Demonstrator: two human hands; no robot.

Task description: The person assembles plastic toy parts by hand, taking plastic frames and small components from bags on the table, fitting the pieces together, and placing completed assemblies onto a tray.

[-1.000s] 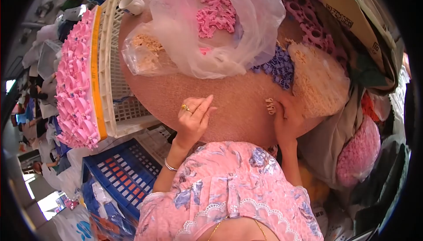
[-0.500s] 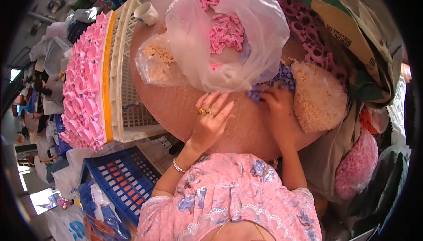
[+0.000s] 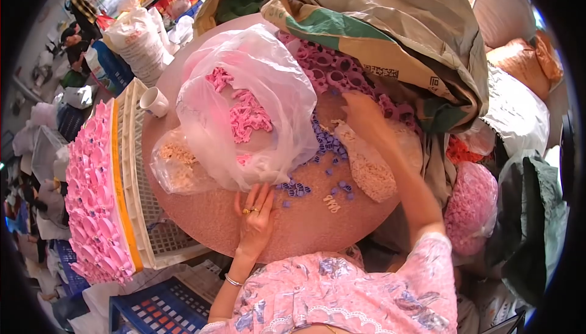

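My left hand (image 3: 256, 217) lies on the round table (image 3: 305, 233) with its fingers stretched out. Its fingertips are at the near edge of a clear plastic bag (image 3: 198, 120) that stands open around small pink pieces (image 3: 249, 117). My right hand (image 3: 361, 113) reaches across to a heap of mauve-pink ring-shaped pieces (image 3: 336, 73) at the mouth of a large sack; its fingers are blurred and partly hidden. Small blue pieces (image 3: 329, 142) lie scattered between the hands. Under my right forearm sits a bag of beige bits (image 3: 371, 172), with a few loose beige bits (image 3: 331, 203) nearby.
A white mug (image 3: 154, 101) and a second bag of beige bits (image 3: 180, 169) stand at the table's left. Beside them is a cream crate (image 3: 143, 175) with pink pieces (image 3: 94, 193) stacked against it. The big sack (image 3: 390, 23) crowds the far right edge.
My right hand has left the blue pieces and moved away from me to the mauve-pink pieces. My left hand stays by the bag. The camera view has shifted, showing more of the far side.
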